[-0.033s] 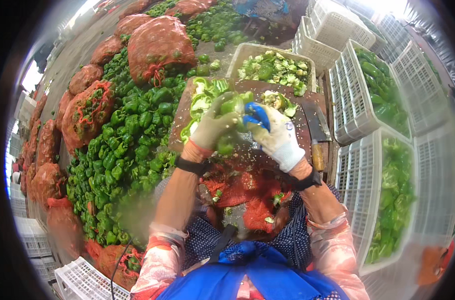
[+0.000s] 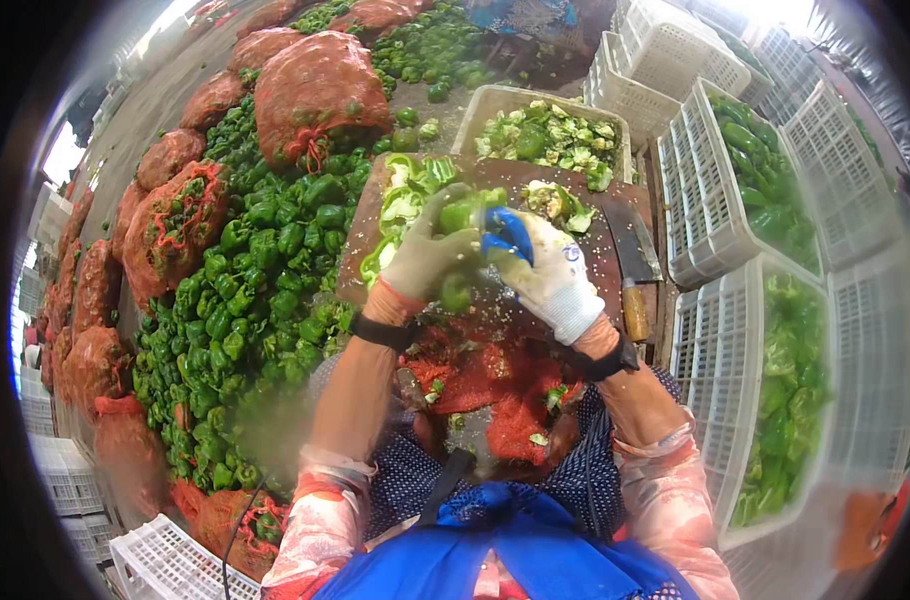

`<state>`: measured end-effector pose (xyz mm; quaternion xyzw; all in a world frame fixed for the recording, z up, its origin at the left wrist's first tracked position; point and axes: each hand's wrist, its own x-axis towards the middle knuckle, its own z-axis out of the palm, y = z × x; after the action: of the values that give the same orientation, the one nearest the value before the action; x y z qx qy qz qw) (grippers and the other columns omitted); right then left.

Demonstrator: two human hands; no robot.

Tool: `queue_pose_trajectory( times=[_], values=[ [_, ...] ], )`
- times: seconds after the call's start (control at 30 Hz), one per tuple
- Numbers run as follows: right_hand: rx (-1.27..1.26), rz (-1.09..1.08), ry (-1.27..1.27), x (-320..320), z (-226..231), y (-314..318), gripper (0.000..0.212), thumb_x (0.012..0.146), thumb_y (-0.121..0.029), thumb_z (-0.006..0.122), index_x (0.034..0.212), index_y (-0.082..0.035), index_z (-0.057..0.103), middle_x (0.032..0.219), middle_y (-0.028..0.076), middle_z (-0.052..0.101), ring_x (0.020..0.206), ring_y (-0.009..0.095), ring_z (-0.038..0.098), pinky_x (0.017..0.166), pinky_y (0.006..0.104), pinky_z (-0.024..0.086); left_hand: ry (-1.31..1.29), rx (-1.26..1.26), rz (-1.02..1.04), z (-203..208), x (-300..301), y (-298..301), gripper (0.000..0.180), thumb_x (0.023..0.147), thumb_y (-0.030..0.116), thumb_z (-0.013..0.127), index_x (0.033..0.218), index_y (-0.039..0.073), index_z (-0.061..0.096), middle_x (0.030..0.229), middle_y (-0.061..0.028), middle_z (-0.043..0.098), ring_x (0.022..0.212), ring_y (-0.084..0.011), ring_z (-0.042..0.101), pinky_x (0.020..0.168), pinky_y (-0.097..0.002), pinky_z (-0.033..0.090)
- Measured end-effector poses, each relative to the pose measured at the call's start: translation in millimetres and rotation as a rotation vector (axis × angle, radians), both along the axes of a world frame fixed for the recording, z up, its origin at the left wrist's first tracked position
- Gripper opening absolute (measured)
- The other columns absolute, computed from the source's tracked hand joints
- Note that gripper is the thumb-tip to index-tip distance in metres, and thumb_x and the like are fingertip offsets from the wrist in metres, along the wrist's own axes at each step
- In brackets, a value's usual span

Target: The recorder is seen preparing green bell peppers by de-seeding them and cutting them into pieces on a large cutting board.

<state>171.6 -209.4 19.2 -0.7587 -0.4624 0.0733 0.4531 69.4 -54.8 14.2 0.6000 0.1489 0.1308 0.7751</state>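
Observation:
Over the brown board (image 2: 595,265), my left hand (image 2: 427,252) in a pale glove is closed round a green bell pepper (image 2: 463,212). Against the pepper's right side, my right hand (image 2: 550,272) in a white glove with blue fingertips is closed, fingers curled; what lies under those fingertips is hidden. Another green pepper (image 2: 456,291) shows below, between my wrists. Cut pepper halves (image 2: 401,207) are piled along the board's left side. Cores and seedy scraps (image 2: 553,202) sit at its far right, near a wide-bladed knife (image 2: 629,250) with a wooden handle.
A large heap of green peppers (image 2: 235,330) spreads to my left, bordered by red mesh sacks (image 2: 320,95). Beyond the board stands a white crate (image 2: 472,120) of cut scraps. White crates of peppers (image 2: 710,190) line my right side. Red netting (image 2: 475,380) hangs below the board.
My right hand has shifted very slightly, its blue fingertips moving a little left against the pepper. All else stays in place.

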Motion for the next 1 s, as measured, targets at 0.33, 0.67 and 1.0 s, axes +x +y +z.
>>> queue_pose_trajectory(
  times=[0.33, 0.67, 1.0],
  values=[
    [0.202, 0.094, 0.234, -12.5, -9.1, 8.9, 0.046, 0.087, -0.017, 0.060, 0.129, -0.003, 0.048, 0.108, 0.011, 0.061, 0.092, 0.026, 0.062, 0.077, 0.0335, 0.052, -0.009, 0.419, 0.069, 10.2, -5.6, -1.1, 0.068, 0.074, -0.001, 0.066, 0.137, 0.005, 0.040, 0.117, -0.0085, 0.055, 0.099, -0.0135, 0.056, 0.082, -0.0257, 0.048],
    [0.366, 0.273, 1.125, -12.4, -12.4, 7.8, 0.046, 0.085, -0.013, 0.065, 0.125, 0.001, 0.049, 0.099, 0.006, 0.060, 0.076, 0.014, 0.060, 0.063, 0.0271, 0.052, -0.073, 0.624, -0.024, 3.7, -11.0, -5.3, 0.071, 0.065, -0.006, 0.055, 0.135, 0.003, 0.041, 0.128, -0.0134, 0.051, 0.123, -0.0207, 0.046, 0.104, -0.0305, 0.037],
    [0.373, 0.240, 1.335, -16.9, -8.9, 8.9, 0.029, 0.088, -0.017, 0.063, 0.113, -0.006, 0.053, 0.082, 0.000, 0.056, 0.061, 0.009, 0.052, 0.055, 0.0220, 0.042, -0.177, 0.972, 0.074, -1.2, -7.5, -6.7, 0.066, 0.066, -0.003, 0.068, 0.128, 0.005, 0.046, 0.125, -0.0134, 0.052, 0.120, -0.0244, 0.050, 0.103, -0.0331, 0.040]
  ],
)
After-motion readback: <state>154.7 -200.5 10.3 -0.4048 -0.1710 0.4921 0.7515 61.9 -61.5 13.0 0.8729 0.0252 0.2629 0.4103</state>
